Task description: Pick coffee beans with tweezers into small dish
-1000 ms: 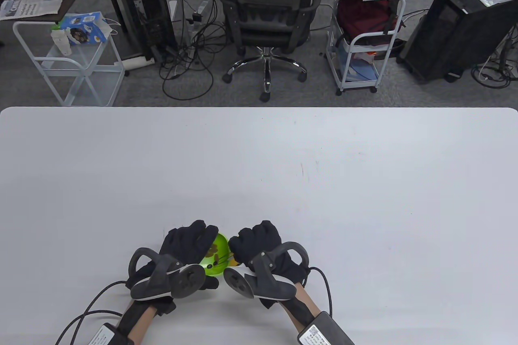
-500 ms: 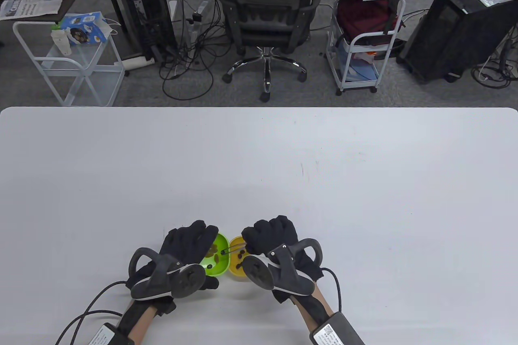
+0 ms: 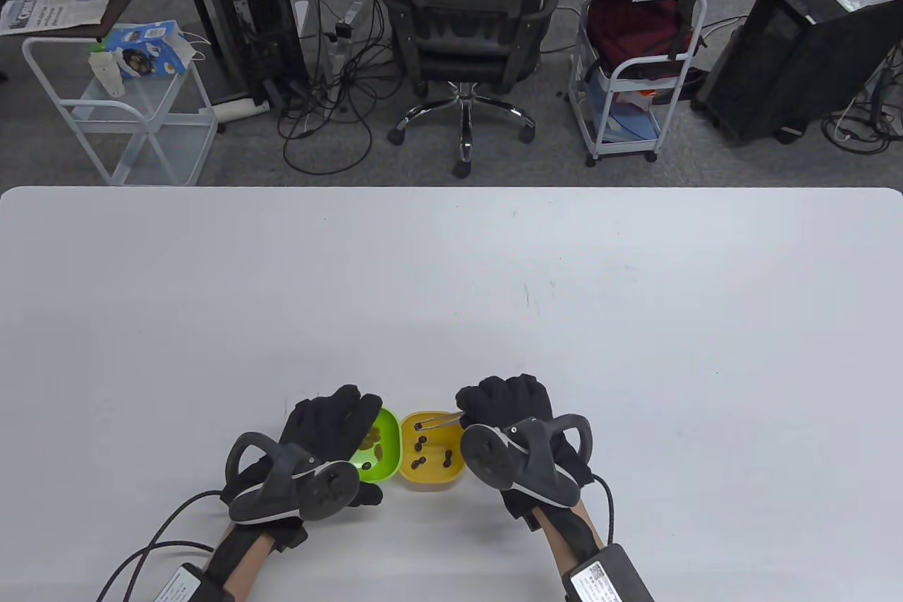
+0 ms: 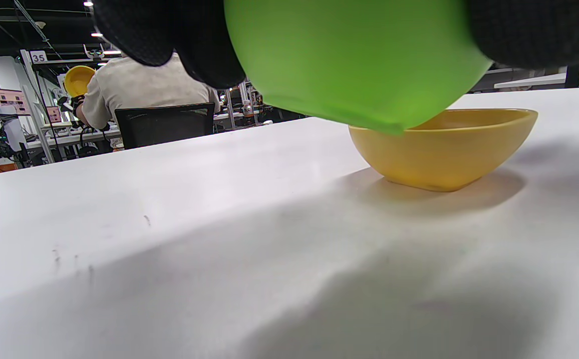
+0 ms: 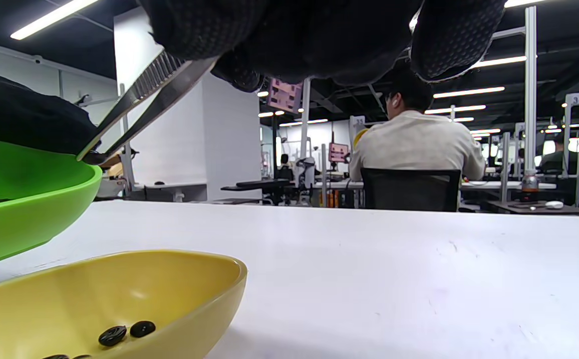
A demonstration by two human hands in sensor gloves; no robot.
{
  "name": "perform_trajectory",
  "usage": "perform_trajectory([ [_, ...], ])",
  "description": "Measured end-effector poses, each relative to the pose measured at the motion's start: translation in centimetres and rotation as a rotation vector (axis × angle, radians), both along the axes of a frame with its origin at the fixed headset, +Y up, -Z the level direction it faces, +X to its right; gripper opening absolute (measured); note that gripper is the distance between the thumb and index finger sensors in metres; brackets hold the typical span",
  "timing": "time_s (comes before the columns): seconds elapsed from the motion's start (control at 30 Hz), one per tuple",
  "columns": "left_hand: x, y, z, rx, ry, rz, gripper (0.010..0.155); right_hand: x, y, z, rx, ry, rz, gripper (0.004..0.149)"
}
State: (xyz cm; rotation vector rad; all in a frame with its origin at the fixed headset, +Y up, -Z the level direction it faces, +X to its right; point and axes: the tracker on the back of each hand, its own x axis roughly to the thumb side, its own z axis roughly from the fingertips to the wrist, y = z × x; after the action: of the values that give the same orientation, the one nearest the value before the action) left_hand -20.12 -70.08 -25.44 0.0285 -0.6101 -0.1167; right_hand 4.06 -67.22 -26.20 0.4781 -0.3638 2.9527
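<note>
My left hand [image 3: 328, 422] grips a green dish [image 3: 381, 450] and holds it tilted off the table; brown beans lie in it. In the left wrist view my fingers [image 4: 170, 40] wrap the green dish [image 4: 359, 60]. A yellow dish [image 3: 451, 478] stands on the table just right of it, with several dark beans [image 3: 421, 447] inside. My right hand [image 3: 504, 401] holds metal tweezers [image 3: 443, 422]; the tips point left over the yellow dish's far side, with a dark bean at the tips. In the right wrist view the tweezers [image 5: 140, 99] slant down toward the green dish [image 5: 20, 199], above the yellow dish [image 5: 120, 289].
The white table [image 3: 451, 291] stretches far and to both sides of the dishes. Beyond its far edge stand an office chair [image 3: 462, 16], white carts [image 3: 635, 80] and computer towers. Cables run from both wrists off the near edge.
My right hand has moved right and uncovered the yellow dish. The tweezer tips have gone from the green dish to over the yellow dish. My left hand has stayed put.
</note>
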Motion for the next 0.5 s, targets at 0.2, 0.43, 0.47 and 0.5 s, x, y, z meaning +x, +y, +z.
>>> perform_trajectory([
  [0.2,0.0,0.0,0.0,-0.002,-0.001,0.001,0.109,0.2,-0.2,-0.1,-0.006,-0.004,-0.012,0.043],
  [0.43,0.0,0.0,0.0,0.0,-0.002,0.001,0.109,-0.5,0.2,0.4,0.033,0.037,-0.045,0.044],
  [0.47,0.0,0.0,0.0,0.0,-0.002,0.002,0.109,-0.6,0.3,0.5,0.034,0.045,-0.049,0.044],
  [0.5,0.0,0.0,0.0,0.0,-0.002,0.002,0.11,-0.8,0.3,0.6,0.037,0.053,-0.049,0.044],
])
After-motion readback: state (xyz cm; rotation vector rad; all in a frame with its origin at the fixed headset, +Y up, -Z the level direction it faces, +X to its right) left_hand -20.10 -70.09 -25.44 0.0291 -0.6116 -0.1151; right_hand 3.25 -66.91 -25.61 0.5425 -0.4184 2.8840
